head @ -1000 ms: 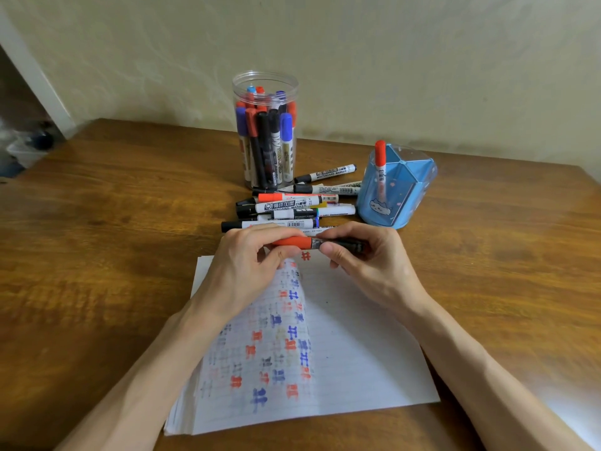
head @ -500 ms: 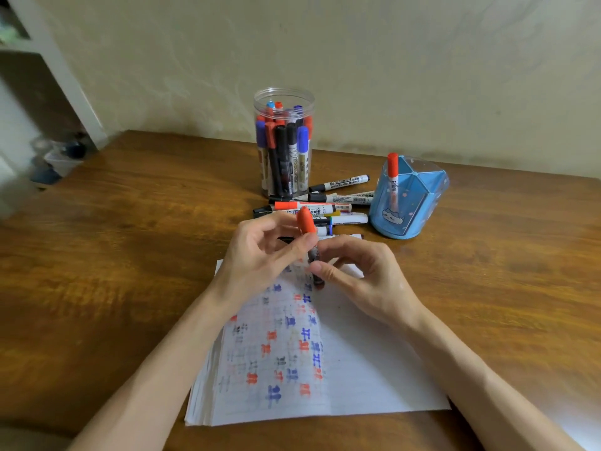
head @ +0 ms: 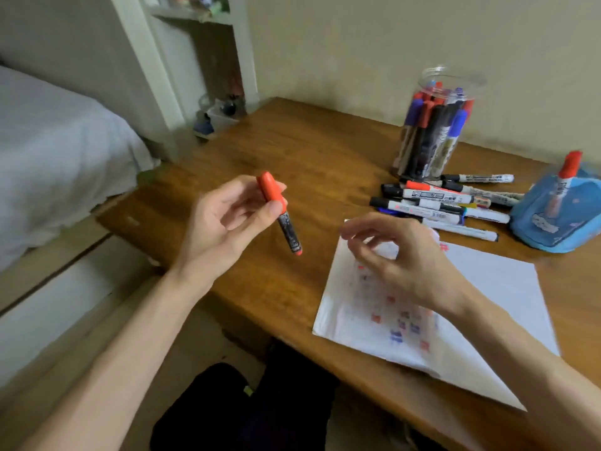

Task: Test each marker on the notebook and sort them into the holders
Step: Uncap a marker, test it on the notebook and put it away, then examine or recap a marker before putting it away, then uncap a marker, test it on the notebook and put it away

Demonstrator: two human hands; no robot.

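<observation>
Gripping a red-capped marker [head: 290, 232], the left hand [head: 224, 229] holds it left of the notebook [head: 487, 304]. The right hand [head: 406, 255] fingers hang loosely curled above the notebook, empty.

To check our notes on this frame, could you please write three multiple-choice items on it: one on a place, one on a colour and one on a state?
1. Where does the blue holder stand?
A. On a chair.
B. Right of the loose markers.
C. On the floor.

2. What colour is the cap of the marker in the left hand?
A. Blue.
B. Black.
C. Red.

3. How is that marker?
A. Capped, held above the table.
B. Uncapped, its tip bare.
C. Lying flat on the table.

Answers:
1 B, the blue holder sits near the right edge, beyond the loose markers.
2 C, a red cap shows at the marker's upper end.
3 A, the cap is on and the marker hangs clear of the wood.
</observation>
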